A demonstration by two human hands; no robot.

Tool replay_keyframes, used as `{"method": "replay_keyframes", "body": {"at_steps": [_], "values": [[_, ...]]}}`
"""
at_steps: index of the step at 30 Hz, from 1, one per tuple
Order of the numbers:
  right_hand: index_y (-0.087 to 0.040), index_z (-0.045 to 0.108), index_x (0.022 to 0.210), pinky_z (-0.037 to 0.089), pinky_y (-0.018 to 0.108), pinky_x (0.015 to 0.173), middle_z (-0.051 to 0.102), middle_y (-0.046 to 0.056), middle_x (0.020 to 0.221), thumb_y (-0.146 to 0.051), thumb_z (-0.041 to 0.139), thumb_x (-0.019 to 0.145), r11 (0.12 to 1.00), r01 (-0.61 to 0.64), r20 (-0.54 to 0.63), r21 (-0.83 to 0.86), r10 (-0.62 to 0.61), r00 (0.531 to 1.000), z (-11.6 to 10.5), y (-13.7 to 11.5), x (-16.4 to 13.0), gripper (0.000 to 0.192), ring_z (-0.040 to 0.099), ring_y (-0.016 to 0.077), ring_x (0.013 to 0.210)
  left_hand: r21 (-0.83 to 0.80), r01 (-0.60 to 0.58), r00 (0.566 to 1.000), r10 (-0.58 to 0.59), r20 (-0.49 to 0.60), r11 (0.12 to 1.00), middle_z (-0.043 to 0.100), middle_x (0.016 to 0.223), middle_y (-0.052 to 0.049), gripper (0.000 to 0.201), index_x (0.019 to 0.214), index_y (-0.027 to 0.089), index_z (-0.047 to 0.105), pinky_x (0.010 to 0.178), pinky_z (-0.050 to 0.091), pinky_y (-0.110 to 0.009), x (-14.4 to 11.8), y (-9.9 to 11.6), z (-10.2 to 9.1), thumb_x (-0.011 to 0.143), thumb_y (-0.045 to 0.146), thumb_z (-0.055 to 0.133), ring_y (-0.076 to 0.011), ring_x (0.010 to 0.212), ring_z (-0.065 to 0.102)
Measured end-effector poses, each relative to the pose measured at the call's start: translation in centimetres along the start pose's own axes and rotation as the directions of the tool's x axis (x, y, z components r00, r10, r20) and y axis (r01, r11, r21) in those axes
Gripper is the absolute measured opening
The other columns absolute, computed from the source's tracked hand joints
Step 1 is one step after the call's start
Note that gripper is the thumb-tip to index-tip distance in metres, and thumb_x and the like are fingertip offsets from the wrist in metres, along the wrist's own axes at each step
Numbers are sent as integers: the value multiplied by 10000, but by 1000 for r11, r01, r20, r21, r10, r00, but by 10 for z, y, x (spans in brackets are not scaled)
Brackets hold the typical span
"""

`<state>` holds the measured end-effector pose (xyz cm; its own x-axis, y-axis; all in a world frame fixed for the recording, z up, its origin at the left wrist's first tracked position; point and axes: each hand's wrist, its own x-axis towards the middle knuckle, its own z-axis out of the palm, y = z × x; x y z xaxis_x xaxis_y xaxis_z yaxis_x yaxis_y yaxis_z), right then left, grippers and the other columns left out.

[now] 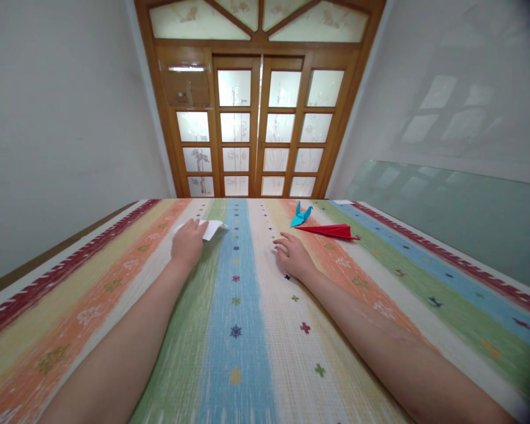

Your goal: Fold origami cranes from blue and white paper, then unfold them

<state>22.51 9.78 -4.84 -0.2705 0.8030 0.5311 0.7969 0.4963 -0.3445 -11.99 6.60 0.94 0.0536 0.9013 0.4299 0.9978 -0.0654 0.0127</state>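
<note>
My left hand [189, 242] lies over a folded piece of white paper [212, 228] on the striped tablecloth [236, 306]; its fingers are closed on the paper's left part, which they hide. My right hand [294, 257] rests on the cloth with fingers apart and slightly bent, holding nothing. Just beyond it sit a blue origami crane [301, 215] and a red paper plane [331, 231]. The crane's two points stick up, and the plane's nose points left, close to the crane.
A flat white sheet [342, 202] lies near the table's far right edge. Wooden doors with glass panes [276, 126] stand past the table. A pale wall [70, 106] rises on the left, and a greenish glass panel [446, 212] leans along the right side.
</note>
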Motion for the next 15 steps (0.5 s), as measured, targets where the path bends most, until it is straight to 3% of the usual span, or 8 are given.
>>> {"method": "replay_keyframes", "body": {"at_steps": [5, 10, 13, 15], "values": [[-200, 747, 1043, 361, 439, 1125, 561, 132, 1393, -186, 530, 903, 999, 31, 14, 8, -31, 999, 0, 0, -1, 259, 497, 264, 1305, 78, 256, 965, -250, -73, 964, 431, 1538, -122, 495, 1399, 237, 570, 1166, 198, -596, -8, -46, 4, 940, 167, 399, -357, 1448, 289], [-209, 760, 1015, 372, 443, 1111, 580, 121, 1373, -152, 545, 871, 999, 50, 51, 13, -50, 997, 1, 2, -1, 265, 504, 270, 1298, 123, 467, 883, -470, -9, 875, 498, 1456, -171, 431, 1272, 264, 667, 1061, 190, -757, -18, -80, 21, 922, 209, 421, -442, 1396, 329], [-206, 763, 1008, 371, 440, 1110, 588, 122, 1362, -145, 549, 865, 999, 53, 62, 14, -53, 997, 2, 2, -1, 264, 507, 268, 1294, 135, 494, 864, -503, 33, 859, 471, 1460, -222, 471, 1346, 228, 609, 1018, 211, -788, -18, -89, 28, 909, 204, 434, -479, 1398, 315], [-205, 764, 1001, 372, 438, 1107, 592, 123, 1358, -145, 551, 865, 998, 53, 66, 16, -54, 996, 2, 3, -1, 260, 511, 267, 1289, 131, 434, 892, -445, 73, 891, 419, 1511, -222, 543, 1422, 218, 535, 1040, 227, -764, -14, -88, 32, 884, 188, 468, -467, 1423, 286]]}}
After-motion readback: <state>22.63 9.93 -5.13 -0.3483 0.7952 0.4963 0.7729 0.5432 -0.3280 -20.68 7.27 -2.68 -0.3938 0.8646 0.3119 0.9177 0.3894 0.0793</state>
